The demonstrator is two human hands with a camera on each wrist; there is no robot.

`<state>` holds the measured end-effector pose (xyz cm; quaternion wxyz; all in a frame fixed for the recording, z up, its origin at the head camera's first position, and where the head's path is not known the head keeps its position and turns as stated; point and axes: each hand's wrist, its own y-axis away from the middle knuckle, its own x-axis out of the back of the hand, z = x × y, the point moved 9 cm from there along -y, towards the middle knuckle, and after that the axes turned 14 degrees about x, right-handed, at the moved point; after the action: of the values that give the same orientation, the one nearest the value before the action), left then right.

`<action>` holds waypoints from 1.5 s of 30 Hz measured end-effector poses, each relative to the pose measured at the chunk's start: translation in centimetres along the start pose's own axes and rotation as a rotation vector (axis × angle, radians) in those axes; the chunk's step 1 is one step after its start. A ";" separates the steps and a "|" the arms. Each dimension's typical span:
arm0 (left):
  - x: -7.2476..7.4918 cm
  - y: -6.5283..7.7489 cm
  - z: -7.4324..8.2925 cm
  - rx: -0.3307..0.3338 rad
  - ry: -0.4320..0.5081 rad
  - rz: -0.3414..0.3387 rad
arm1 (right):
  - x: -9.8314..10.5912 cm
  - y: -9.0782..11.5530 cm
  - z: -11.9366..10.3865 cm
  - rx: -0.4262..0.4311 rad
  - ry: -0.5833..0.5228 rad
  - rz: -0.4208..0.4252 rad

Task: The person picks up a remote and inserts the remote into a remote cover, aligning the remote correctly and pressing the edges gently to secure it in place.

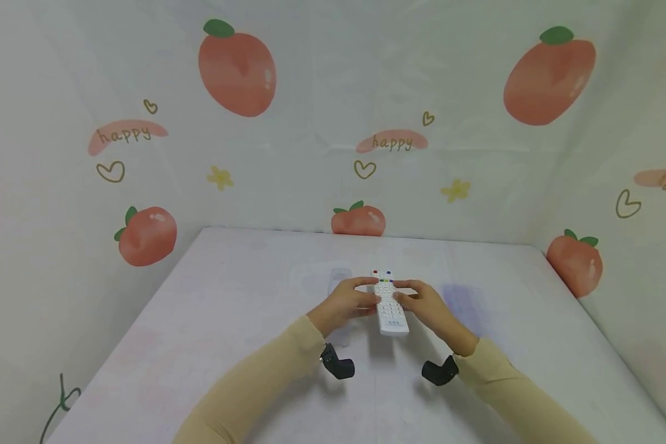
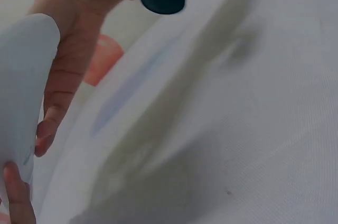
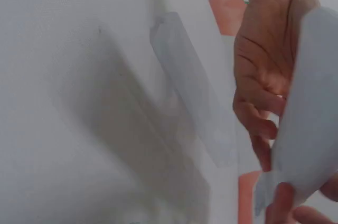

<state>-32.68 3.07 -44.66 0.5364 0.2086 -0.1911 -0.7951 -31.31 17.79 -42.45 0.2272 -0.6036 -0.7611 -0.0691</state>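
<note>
Well inside the edges of a white worktop (image 1: 200, 345), with room to either side, a person's left hand (image 1: 351, 300) and right hand (image 1: 426, 303), near what looked like a translucent sleeve (image 3: 193, 84), pinched a white remote control (image 1: 392, 317) by its long sides, holding it above the surface. Apparently light, stiff and a little slippery, it seemed best gripped there.

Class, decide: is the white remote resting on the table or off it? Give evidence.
Off the table: the left hand and right hand hold the remote between them; the wrist views show its underside, with shadows below.
</note>
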 end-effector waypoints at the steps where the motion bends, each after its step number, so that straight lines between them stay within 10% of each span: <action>1: 0.1 0.1 0.0 0.007 0.018 -0.010 | 0.0 0.0 -0.4 0.038 0.003 0.004; 12: 1.2 0.4 0.1 0.099 0.228 -0.081 | -0.5 1.1 -4.0 0.481 0.008 0.006; 18: 0.8 1.0 0.4 0.093 0.227 -0.140 | 0.4 1.1 -4.9 0.585 0.110 0.111; 27: 0.0 1.8 1.6 -0.023 -0.050 -0.132 | 1.6 0.2 -3.6 0.418 0.023 0.211; 34: 0.5 2.1 2.8 -0.181 -0.242 0.039 | 1.3 -0.6 -2.5 0.262 -0.130 0.193; 40: 0.8 2.0 3.0 -0.270 -0.189 0.098 | 0.7 -0.6 -1.2 0.115 -0.225 0.196; 45: 1.0 1.5 2.4 -0.212 -0.104 0.090 | 0.1 -0.5 -0.7 0.049 -0.301 0.169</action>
<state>-33.13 1.76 -41.94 0.5798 0.1005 -0.1424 -0.7959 -31.66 17.47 -41.66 0.1301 -0.6631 -0.7347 0.0598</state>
